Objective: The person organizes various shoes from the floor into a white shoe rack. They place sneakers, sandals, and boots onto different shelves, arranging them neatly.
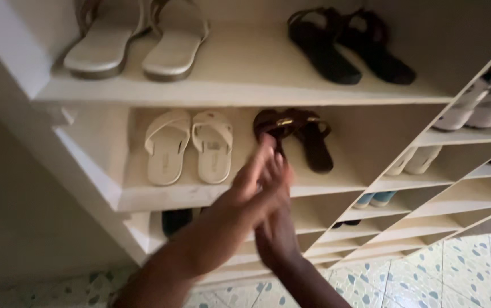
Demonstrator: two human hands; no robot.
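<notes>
Just beyond the fingertips of the left hand (259, 185) lies a pair of dark brown sandals (296, 137) on the white shelf (325, 182). That hand's fingers are stretched flat, gripping nothing, and touch the nearer sandal's heel. Beneath it the right hand (277, 236) is crossed under; its grip cannot be told. Left of both hands lie cream sandals (188, 145).

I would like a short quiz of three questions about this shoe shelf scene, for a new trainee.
1. True or false: the flat white slip-on sandals share a shelf with the dark brown strap sandals.
2. The left hand and right hand are: A) overlapping, B) far apart.
3. What colour are the strappy sandals at the right of the top shelf?

Key: 1 true; 2 A; 3 black.
</notes>
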